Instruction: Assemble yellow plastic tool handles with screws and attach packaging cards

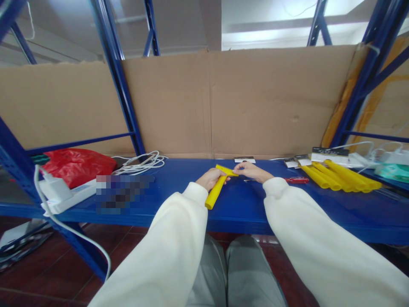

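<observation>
My left hand [208, 179] is closed around a yellow tube-like piece [214, 195], whose lower end tilts toward me over the shelf. Its upper end spreads sideways into a flat yellow part, so the whole looks roughly T-shaped. At the right tip of that part, my right hand [251, 170] pinches the yellow edge between thumb and fingers. Behind the hands lies a small black-and-white card [245, 160]. A red-handled tool [297, 181] rests just right of my right hand, its metal end partly hidden behind that hand.
Several yellow tubes [348, 179] with black-and-white cards lie at right. To the left are a white power strip [76, 197], a red plastic bag [79, 166] and a coiled white cable [143, 163]. Cardboard [255, 102] walls the back of the blue shelf [179, 192]; blue posts stand either side.
</observation>
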Motion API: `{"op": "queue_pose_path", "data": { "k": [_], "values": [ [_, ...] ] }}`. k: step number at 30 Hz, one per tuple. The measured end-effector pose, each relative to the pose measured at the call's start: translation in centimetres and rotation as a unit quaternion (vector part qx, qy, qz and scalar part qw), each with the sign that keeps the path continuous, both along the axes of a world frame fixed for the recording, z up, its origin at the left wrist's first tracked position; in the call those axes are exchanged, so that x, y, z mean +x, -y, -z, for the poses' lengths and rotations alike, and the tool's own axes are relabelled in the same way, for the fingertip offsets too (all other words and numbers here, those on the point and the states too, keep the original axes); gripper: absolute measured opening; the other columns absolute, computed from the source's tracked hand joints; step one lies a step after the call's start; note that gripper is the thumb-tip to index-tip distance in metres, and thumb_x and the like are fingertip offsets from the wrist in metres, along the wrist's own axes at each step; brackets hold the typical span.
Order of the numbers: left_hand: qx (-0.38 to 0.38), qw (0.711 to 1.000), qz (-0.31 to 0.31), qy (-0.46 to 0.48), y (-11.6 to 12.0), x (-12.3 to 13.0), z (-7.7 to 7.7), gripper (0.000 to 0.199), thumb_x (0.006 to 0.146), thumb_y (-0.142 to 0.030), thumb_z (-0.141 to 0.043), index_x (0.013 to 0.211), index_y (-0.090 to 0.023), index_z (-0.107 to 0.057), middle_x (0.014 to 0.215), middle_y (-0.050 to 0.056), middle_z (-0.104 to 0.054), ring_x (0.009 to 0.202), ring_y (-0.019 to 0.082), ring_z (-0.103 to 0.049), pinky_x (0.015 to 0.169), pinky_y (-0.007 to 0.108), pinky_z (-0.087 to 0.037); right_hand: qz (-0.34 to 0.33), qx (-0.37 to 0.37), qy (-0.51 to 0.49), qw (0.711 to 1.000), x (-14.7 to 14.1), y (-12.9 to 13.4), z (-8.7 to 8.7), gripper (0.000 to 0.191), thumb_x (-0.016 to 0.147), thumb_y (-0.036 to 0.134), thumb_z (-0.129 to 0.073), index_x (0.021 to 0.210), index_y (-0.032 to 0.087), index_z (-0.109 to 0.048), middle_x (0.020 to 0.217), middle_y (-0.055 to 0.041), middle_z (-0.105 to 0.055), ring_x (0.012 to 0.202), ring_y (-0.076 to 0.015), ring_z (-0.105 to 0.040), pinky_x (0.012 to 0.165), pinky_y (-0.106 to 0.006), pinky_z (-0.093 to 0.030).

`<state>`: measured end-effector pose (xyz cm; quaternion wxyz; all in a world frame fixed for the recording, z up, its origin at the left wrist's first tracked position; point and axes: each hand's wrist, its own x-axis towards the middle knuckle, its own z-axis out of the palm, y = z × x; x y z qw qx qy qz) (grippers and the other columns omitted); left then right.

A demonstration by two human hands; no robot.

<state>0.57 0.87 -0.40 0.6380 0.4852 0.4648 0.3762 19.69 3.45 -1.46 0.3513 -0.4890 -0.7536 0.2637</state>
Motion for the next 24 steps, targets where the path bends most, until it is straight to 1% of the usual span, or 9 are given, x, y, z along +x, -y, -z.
{"op": "queue_pose_path", "data": {
  "k": [3, 7, 12, 15, 19, 21, 24],
  "values": [
    [0.002, 1.0, -0.003, 0.001, 0.1, 0.0, 0.0, 0.033, 0.081, 0.004, -0.051, 0.112, -0.002, -0.062, 0.071, 0.006, -0.068, 0.054, 0.013, -0.062, 0.053, 0.022, -0.05, 0.01, -0.033, -0.015, 0.999, -0.4, 0.5, -0.2, 0.028, 0.064, 0.047, -0.075, 0.064, 0.02, -0.066, 0.067, -0.0003, -0.064, 0.069, -0.0168, -0.055, 0.069, -0.031, -0.044],
    [-0.002, 1.0, -0.012, -0.001, 0.8, 0.2, -0.5, 0.034, 0.084, 0.005, -0.046, 0.114, -0.001, -0.061, 0.064, 0.003, -0.065, 0.049, 0.011, -0.059, 0.048, 0.021, -0.047, 0.023, -0.076, -0.046, 0.996, -0.7, 1.0, -0.6, 0.029, 0.06, 0.045, -0.076, 0.062, 0.019, -0.064, 0.062, 0.0019, -0.059, 0.068, -0.0152, -0.051, 0.067, -0.03, -0.04],
    [0.007, 1.0, -0.015, 0.016, 1.4, 0.4, -1.0, 0.035, 0.083, 0.005, -0.048, 0.113, -0.003, -0.063, 0.066, 0.004, -0.066, 0.049, 0.012, -0.06, 0.046, 0.02, -0.045, 0.034, -0.098, -0.097, 0.99, -1.0, 1.0, -0.7, 0.027, 0.059, 0.039, -0.079, 0.061, 0.019, -0.061, 0.061, 0.004, -0.056, 0.067, -0.0133, -0.05, 0.066, -0.027, -0.039],
    [0.009, 0.999, -0.019, 0.029, 1.6, 0.4, -1.2, 0.035, 0.082, 0.006, -0.047, 0.112, -0.003, -0.063, 0.064, 0.003, -0.065, 0.048, 0.012, -0.059, 0.044, 0.019, -0.044, 0.045, -0.114, -0.139, 0.983, -1.1, 1.0, -0.6, 0.024, 0.063, 0.032, -0.08, 0.067, 0.019, -0.061, 0.061, 0.0048, -0.056, 0.064, -0.0122, -0.05, 0.062, -0.025, -0.039],
    [-0.002, 0.999, -0.019, 0.047, 1.8, 0.3, -1.4, 0.037, 0.083, 0.006, -0.045, 0.115, -0.002, -0.062, 0.062, 0.003, -0.064, 0.046, 0.011, -0.058, 0.043, 0.019, -0.043, 0.034, -0.176, -0.189, 0.966, -1.3, 1.7, -0.9, 0.016, 0.072, 0.02, -0.078, 0.077, 0.02, -0.063, 0.069, 0.0013, -0.066, 0.067, -0.0125, -0.06, 0.062, -0.022, -0.045],
    [-0.006, 0.998, -0.012, 0.054, 1.8, 0.3, -1.5, 0.039, 0.083, 0.006, -0.044, 0.117, -0.001, -0.062, 0.061, 0.003, -0.064, 0.045, 0.011, -0.056, 0.043, 0.019, -0.043, 0.021, -0.203, -0.193, 0.96, -1.4, 2.1, -1.1, 0.011, 0.077, 0.017, -0.075, 0.078, 0.019, -0.064, 0.07, -0.0013, -0.069, 0.068, -0.0128, -0.064, 0.064, -0.022, -0.048],
    [-0.01, 0.998, -0.012, 0.059, 1.7, 0.3, -1.6, 0.039, 0.084, 0.005, -0.044, 0.118, 0.0, -0.062, 0.06, 0.004, -0.064, 0.045, 0.012, -0.057, 0.044, 0.02, -0.043, 0.011, -0.217, -0.201, 0.955, -1.5, 2.3, -1.2, 0.011, 0.083, 0.018, -0.073, 0.076, 0.018, -0.065, 0.065, -0.0018, -0.067, 0.063, -0.0118, -0.063, 0.063, -0.021, -0.05]
  ]
}}
